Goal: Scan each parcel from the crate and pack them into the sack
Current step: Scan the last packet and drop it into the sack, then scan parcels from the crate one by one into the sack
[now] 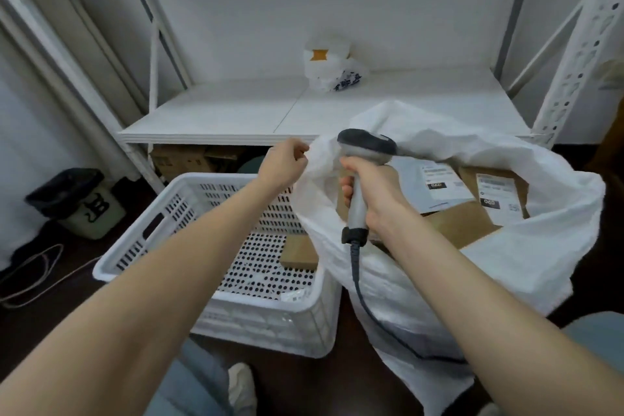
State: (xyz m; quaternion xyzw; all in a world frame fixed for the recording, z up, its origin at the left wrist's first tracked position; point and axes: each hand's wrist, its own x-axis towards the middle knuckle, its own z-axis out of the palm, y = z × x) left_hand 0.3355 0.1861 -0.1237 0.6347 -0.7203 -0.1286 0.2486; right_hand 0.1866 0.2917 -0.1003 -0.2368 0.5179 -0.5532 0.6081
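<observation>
My right hand (373, 194) grips the handle of a grey barcode scanner (366, 149), its cable hanging down over the white sack (547, 246). My left hand (285, 164) pinches the sack's rim at its left edge. Inside the open sack lie brown cardboard parcels with white labels (496, 192) and a white mailer (432, 184). The white perforated crate (189, 213) stands left of the sack. One brown parcel (299, 252) shows at its right side, partly hidden by the sack.
A white metal shelf (270, 111) stands behind, with a crumpled plastic bag (332, 66) on it. Cardboard boxes (182, 159) sit under the shelf. A small bin with a black liner (74, 203) and loose cables (30, 277) lie on the floor at left.
</observation>
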